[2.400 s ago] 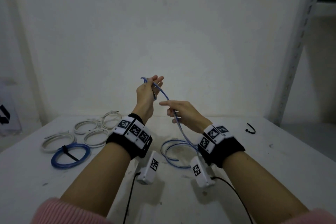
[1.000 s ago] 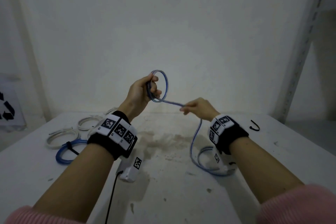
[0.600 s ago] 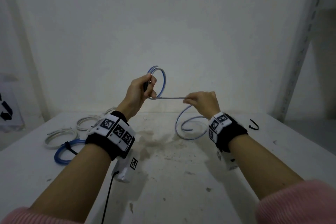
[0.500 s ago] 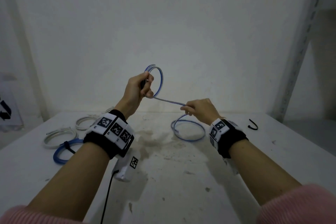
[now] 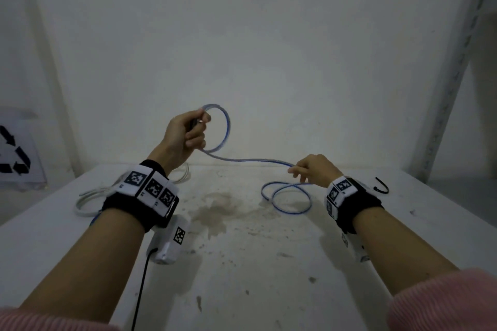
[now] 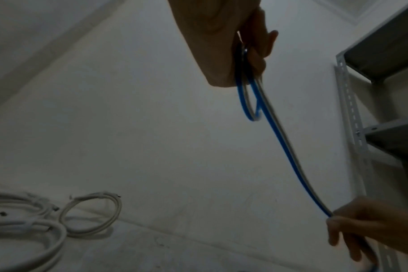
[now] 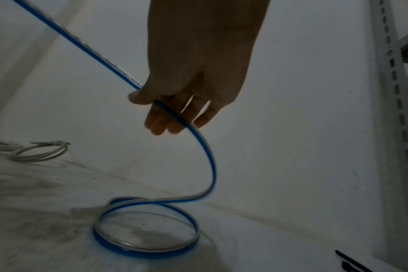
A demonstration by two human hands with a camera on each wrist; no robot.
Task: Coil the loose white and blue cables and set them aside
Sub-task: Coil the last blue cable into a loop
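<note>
Far off to the left of her fingers, the white cables lie looped on the table. Her left hand is raised, fingers and thumb curled tight around the blue cable, pinning one small loop that stands just right of her fingertips. From there the cable runs nearly taut across to her right hand, where thumb and forefinger pinch it lightly, the other fingers loosely spread. Below those fingers the slack drops into a springy ring on the table. It looks light, smooth and fairly stiff, wanting to keep its curl, so I'd take hold just past the pinch and feed each turn into the left fist.
</note>
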